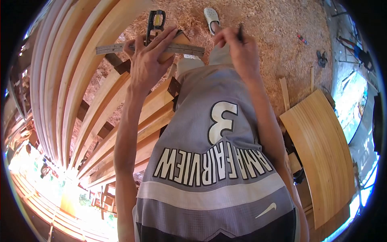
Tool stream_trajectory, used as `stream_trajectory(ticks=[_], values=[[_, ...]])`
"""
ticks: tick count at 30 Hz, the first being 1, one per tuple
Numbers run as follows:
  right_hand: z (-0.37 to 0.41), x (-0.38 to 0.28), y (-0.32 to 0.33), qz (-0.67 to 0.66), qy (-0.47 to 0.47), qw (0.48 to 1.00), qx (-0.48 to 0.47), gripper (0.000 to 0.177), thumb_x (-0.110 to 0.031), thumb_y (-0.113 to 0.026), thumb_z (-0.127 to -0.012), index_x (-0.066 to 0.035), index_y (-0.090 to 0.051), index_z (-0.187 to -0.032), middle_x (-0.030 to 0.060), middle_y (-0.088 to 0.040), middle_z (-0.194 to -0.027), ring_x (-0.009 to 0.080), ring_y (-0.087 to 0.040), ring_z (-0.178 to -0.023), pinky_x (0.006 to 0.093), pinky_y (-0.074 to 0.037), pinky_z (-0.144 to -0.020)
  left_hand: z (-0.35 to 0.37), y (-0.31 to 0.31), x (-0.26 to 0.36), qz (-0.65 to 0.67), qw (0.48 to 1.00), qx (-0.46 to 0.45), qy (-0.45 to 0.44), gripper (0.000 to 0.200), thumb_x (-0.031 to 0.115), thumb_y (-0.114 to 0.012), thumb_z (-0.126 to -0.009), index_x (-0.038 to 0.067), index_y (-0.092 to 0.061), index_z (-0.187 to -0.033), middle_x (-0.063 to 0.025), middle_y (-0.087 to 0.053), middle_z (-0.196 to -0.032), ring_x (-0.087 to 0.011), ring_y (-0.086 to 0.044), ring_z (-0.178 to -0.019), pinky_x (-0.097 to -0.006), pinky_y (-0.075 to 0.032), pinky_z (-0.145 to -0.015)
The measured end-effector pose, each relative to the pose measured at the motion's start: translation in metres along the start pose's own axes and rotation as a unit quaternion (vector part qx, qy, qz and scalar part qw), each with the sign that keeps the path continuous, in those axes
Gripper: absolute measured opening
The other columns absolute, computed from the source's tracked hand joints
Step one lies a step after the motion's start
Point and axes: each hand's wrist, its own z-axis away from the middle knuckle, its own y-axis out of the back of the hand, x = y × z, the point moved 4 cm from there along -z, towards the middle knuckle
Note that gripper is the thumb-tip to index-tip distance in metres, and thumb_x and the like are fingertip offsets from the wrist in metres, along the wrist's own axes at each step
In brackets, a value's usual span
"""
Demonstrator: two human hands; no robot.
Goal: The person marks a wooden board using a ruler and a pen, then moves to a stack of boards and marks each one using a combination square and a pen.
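My left hand [148,66] presses a steel rule blade [109,49] down across a wooden piece [180,39], its fingers bent over the blade. A black head with a yellow level vial [157,20] rises beside my fingertips; together they look like a combination square. My right hand [244,52] is raised to the right of the blade, apart from it. Its fingers are closed around a dark, slim marker or pencil [240,32], mostly hidden by the hand.
Long curved wooden pieces [76,60] stand in rows at the left. A wide curved panel [322,157] leans at the right. Wood shavings [274,44] cover the ground. A small red-and-blue object [302,39] and a dark item [321,59] lie there. A light clog [211,20] shows ahead.
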Motion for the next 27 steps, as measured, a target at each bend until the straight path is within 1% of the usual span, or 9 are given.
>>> stream_trajectory(ticks=[2,4,5,7,8,11,13,19,27], values=[[-0.002,-0.009,0.005,-0.057,-0.021,0.998,0.003,0.040,-0.036,-0.056,-0.108,-0.002,-0.075,-0.100,0.0012,-0.068,-0.082,0.0070,-0.058,-0.072,0.0246,-0.045,-0.068,0.001,-0.001,0.000,0.012,1.000,0.008,-0.002,0.075,0.020,-0.087,-0.075,0.033,-0.063,-0.145,0.0200,-0.058,-0.150,-0.0232,-0.055,-0.110,-0.0473,-0.024,-0.111],[-0.004,-0.027,0.011,-0.094,0.186,0.976,0.065,0.047,-0.040,-0.048,-0.111,-0.001,-0.073,-0.105,0.0041,-0.070,-0.087,0.0089,-0.061,-0.074,0.0236,-0.048,-0.069,0.001,-0.001,0.000,0.006,1.000,0.008,0.000,0.074,0.022,-0.087,-0.076,0.033,-0.062,-0.146,0.0200,-0.059,-0.149,-0.0231,-0.055,-0.110,-0.0473,-0.024,-0.111],[-0.002,-0.030,0.012,-0.095,0.186,0.976,0.065,0.047,-0.040,-0.048,-0.111,-0.001,-0.073,-0.105,0.0041,-0.070,-0.087,0.0089,-0.061,-0.074,0.0236,-0.048,-0.069,0.001,-0.001,0.000,0.005,1.000,0.008,0.000,0.074,0.022,-0.087,-0.076,0.033,-0.062,-0.146,0.0200,-0.059,-0.149,-0.0231,-0.055,-0.110,-0.0473,-0.024,-0.111],[0.002,-0.030,0.009,-0.141,0.095,0.985,-0.018,0.040,-0.035,-0.053,-0.110,0.001,-0.071,-0.107,0.0052,-0.070,-0.089,0.0088,-0.062,-0.075,0.0235,-0.049,-0.069,0.001,-0.001,0.000,0.006,1.000,0.005,0.003,0.074,0.023,-0.087,-0.076,0.034,-0.062,-0.145,0.0198,-0.059,-0.149,-0.0228,-0.055,-0.110,-0.0471,-0.024,-0.111],[0.002,-0.029,0.006,-0.141,0.095,0.985,-0.018,0.040,-0.035,-0.053,-0.110,0.001,-0.071,-0.107,0.0052,-0.070,-0.089,0.0088,-0.062,-0.075,0.0235,-0.049,-0.069,0.001,-0.001,0.000,0.005,1.000,0.004,0.002,0.074,0.023,-0.087,-0.076,0.034,-0.062,-0.145,0.0198,-0.059,-0.149,-0.0228,-0.055,-0.110,-0.0471,-0.024,-0.111],[0.000,-0.024,-0.008,-0.087,0.108,0.990,-0.026,0.024,-0.025,-0.070,-0.101,-0.002,-0.076,-0.102,0.0064,-0.074,-0.082,0.0095,-0.068,-0.072,0.0247,-0.052,-0.063,0.000,-0.002,0.000,0.001,1.000,0.001,0.004,0.074,0.023,-0.087,-0.076,0.034,-0.062,-0.145,0.0195,-0.060,-0.149,-0.0225,-0.055,-0.109,-0.0470,-0.025,-0.110],[-0.003,-0.021,-0.011,-0.059,0.179,0.982,-0.017,0.022,-0.022,-0.075,-0.098,-0.001,-0.076,-0.102,0.0088,-0.076,-0.085,0.0126,-0.073,-0.076,0.0262,-0.055,-0.064,0.001,-0.001,0.000,0.006,1.000,0.011,-0.005,0.075,0.023,-0.087,-0.076,0.033,-0.062,-0.146,0.0189,-0.060,-0.148,-0.0227,-0.055,-0.108,-0.0466,-0.025,-0.110],[-0.009,-0.028,-0.014,-0.021,0.118,0.991,-0.052,0.022,-0.022,-0.074,-0.098,0.000,-0.077,-0.102,0.0102,-0.078,-0.089,0.0153,-0.078,-0.084,0.0270,-0.059,-0.068,0.001,-0.001,0.000,0.012,1.000,0.007,-0.003,0.077,0.022,-0.088,-0.075,0.033,-0.061,-0.147,0.0172,-0.061,-0.148,-0.0231,-0.055,-0.108,-0.0459,-0.025,-0.110],[-0.013,-0.023,-0.024,-0.038,0.119,0.990,-0.064,0.023,-0.022,-0.074,-0.098,-0.001,-0.077,-0.105,0.0086,-0.079,-0.087,0.0152,-0.078,-0.085,0.0281,-0.059,-0.069,0.002,-0.001,0.000,0.007,1.000,0.004,-0.005,0.079,0.023,-0.088,-0.074,0.033,-0.061,-0.147,0.0163,-0.061,-0.148,-0.0232,-0.055,-0.108,-0.0453,-0.025,-0.110]])
